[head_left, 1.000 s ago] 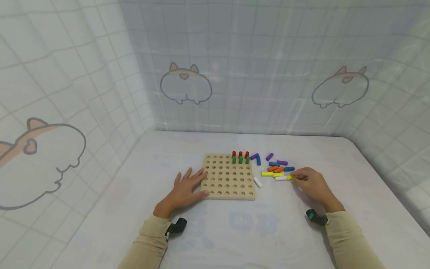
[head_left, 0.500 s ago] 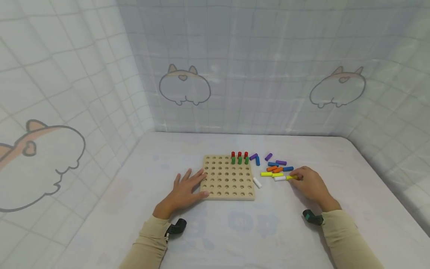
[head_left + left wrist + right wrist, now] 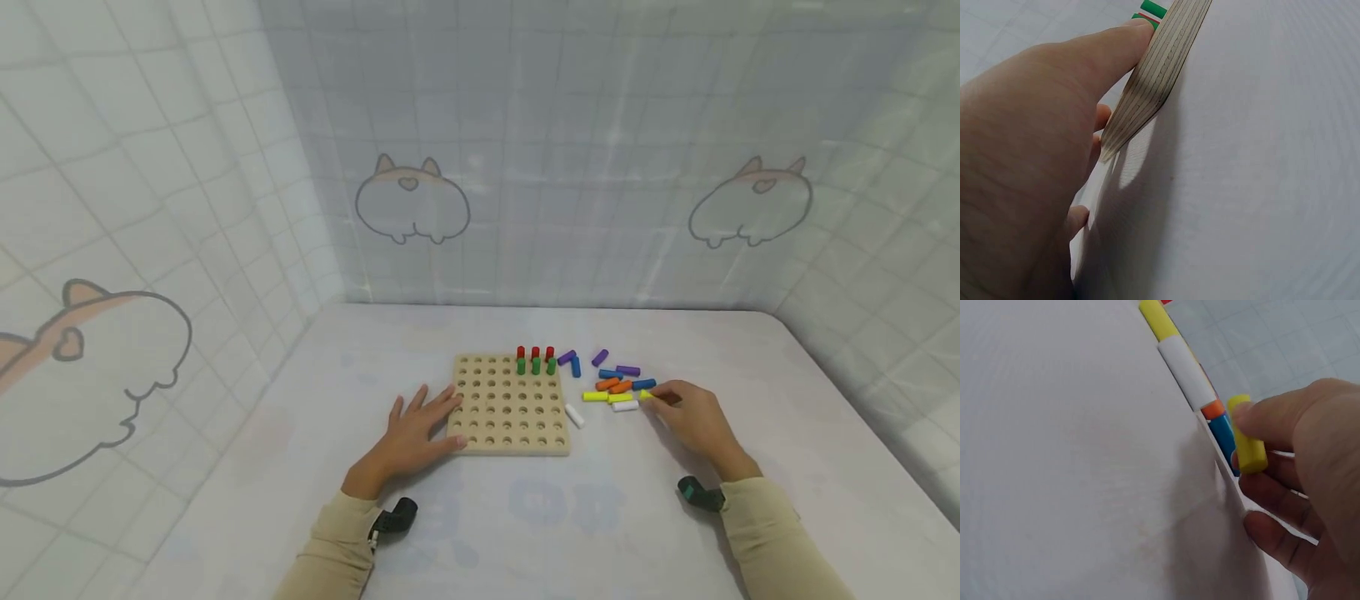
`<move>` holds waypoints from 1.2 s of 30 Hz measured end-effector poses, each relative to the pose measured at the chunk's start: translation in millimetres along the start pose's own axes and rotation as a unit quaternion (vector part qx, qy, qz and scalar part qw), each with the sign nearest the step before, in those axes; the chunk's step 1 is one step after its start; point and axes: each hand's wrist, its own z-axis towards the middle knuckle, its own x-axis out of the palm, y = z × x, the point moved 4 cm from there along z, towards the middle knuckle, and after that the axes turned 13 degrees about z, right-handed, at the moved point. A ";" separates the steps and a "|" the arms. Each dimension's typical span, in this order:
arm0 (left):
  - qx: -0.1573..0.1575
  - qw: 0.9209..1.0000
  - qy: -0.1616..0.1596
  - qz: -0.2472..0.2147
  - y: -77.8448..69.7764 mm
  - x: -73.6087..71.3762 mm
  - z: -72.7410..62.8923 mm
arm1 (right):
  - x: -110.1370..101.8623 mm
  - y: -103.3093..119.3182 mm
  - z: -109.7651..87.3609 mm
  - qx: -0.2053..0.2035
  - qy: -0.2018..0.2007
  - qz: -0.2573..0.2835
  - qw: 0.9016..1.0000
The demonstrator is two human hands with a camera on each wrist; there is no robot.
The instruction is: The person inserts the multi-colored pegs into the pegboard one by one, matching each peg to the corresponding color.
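Note:
Between the thumb and fingers of my right hand [image 3: 693,417] I pinch a yellow peg [image 3: 1250,450], tilted upward close over the table in the right wrist view. My left hand [image 3: 411,435] lies with fingers spread at the left edge of the wooden pegboard [image 3: 510,452], thumb and fingertips on its border. Three red pegs [image 3: 536,352] stand in the far row at the board's right side. In front of them are three green pegs [image 3: 536,366]. A white peg [image 3: 626,407] lies just left of my right fingertips.
Loose pegs lie right of the board: yellow pegs [image 3: 596,397], orange pegs [image 3: 608,384], blue pegs [image 3: 643,384] and purple pegs [image 3: 628,371]. Another white peg [image 3: 574,416] lies beside the board's right edge. A patterned curtain [image 3: 570,208] stands behind the table.
My right hand has picked up the yellow peg from beside the white one and tipped it upward. The left hand stays at the board. The head view has tilted slightly up.

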 end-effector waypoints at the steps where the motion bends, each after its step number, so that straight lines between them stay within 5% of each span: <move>1: 0.001 1.000 0.000 0.003 -0.4 -0.3 0.8 | -0.9 1.0 -0.3 0.001 -0.002 0.008 1.000; 16: 0.001 1.000 0.009 0.007 -3.9 -5.0 3.0 | 2.4 13.5 12.9 0.024 -0.012 0.143 0.989; 28: -0.015 1.000 0.014 0.000 -1.3 -2.5 -1.7 | 27.1 30.6 37.8 0.079 -0.024 0.287 0.954; 36: -0.016 1.000 0.019 0.000 -1.6 -0.6 -1.6 | 37.9 49.3 43.8 0.080 -0.019 0.335 0.938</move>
